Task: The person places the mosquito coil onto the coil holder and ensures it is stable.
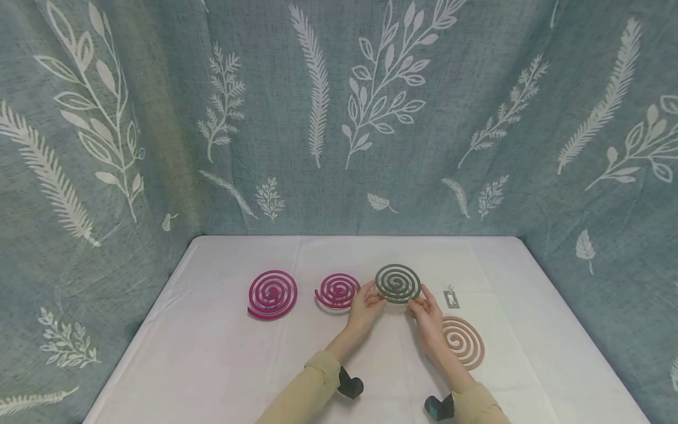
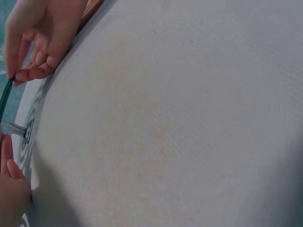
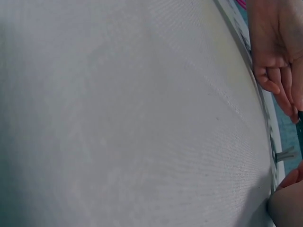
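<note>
A dark green mosquito coil [image 1: 398, 284] is held raised over the table, tilted toward the head camera. My left hand [image 1: 364, 307] pinches its left edge, and my right hand [image 1: 428, 318] grips the lower right edge. Between the hands, a small metal coil stand [image 2: 28, 131] with upright prongs shows below the coil in the left wrist view; from the head it is hidden. Left of my left hand sits a magenta coil [image 1: 338, 291], with another magenta coil [image 1: 272, 295] farther left. A tan coil [image 1: 463, 343] lies partly behind my right forearm.
Another metal stand [image 1: 451, 297] lies right of my right hand, above the tan coil. All of it is on a white-covered table [image 1: 222, 365]. Blue-green leaf-patterned curtains [image 1: 339, 118] border the table at the back and sides.
</note>
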`<state>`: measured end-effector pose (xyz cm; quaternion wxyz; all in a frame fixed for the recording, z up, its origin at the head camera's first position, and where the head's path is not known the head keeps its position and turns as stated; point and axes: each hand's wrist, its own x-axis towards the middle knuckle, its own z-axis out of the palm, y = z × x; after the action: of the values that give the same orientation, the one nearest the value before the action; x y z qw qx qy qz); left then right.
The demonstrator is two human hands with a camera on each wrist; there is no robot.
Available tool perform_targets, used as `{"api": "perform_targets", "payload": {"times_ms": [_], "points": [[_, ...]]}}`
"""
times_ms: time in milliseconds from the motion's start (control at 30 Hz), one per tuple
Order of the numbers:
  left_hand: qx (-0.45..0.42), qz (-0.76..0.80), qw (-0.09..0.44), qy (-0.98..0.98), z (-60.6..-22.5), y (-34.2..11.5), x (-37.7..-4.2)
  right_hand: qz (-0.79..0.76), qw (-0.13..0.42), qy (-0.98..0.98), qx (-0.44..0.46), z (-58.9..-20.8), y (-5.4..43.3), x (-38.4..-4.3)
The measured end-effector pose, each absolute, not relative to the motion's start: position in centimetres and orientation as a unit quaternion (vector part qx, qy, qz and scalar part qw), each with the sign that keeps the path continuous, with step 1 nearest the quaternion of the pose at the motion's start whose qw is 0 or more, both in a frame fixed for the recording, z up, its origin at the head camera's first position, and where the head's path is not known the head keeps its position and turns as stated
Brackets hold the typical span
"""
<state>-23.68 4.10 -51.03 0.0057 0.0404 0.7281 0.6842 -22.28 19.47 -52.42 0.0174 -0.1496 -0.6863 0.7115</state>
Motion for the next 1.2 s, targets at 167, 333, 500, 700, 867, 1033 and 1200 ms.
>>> {"api": "perform_targets", "payload": {"times_ms": [167,333,500,700,867,1033,1200], "points": [[0.05,0.69,0.007,0.722,-49.1,3.8,-22.5,0.707,0.016,-0.691,-0.151,-52.4,19.5,-22.1],[0.06,0.686,0.011,0.725,-48.1,3.6,-21.7,0.711,0.019,-0.687,-0.15,-52.4,19.5,-22.0],[0.055,0.686,0.022,0.725,-48.0,3.5,-21.8,0.711,0.021,-0.686,-0.153,-52.5,19.4,-22.1],[0.042,0.689,0.033,0.723,-49.4,3.7,-22.7,0.713,0.018,-0.683,-0.154,-52.7,19.4,-22.3],[0.033,0.688,0.03,0.725,-51.4,4.0,-23.7,0.712,0.018,-0.686,-0.149,-52.8,19.4,-22.2],[0.027,0.691,0.032,0.721,-52.2,4.0,-24.1,0.721,0.02,-0.677,-0.144,-52.7,19.4,-22.1],[0.025,0.686,0.036,0.726,-52.4,4.0,-24.2,0.727,0.017,-0.671,-0.145,-52.7,19.4,-22.1]]}}
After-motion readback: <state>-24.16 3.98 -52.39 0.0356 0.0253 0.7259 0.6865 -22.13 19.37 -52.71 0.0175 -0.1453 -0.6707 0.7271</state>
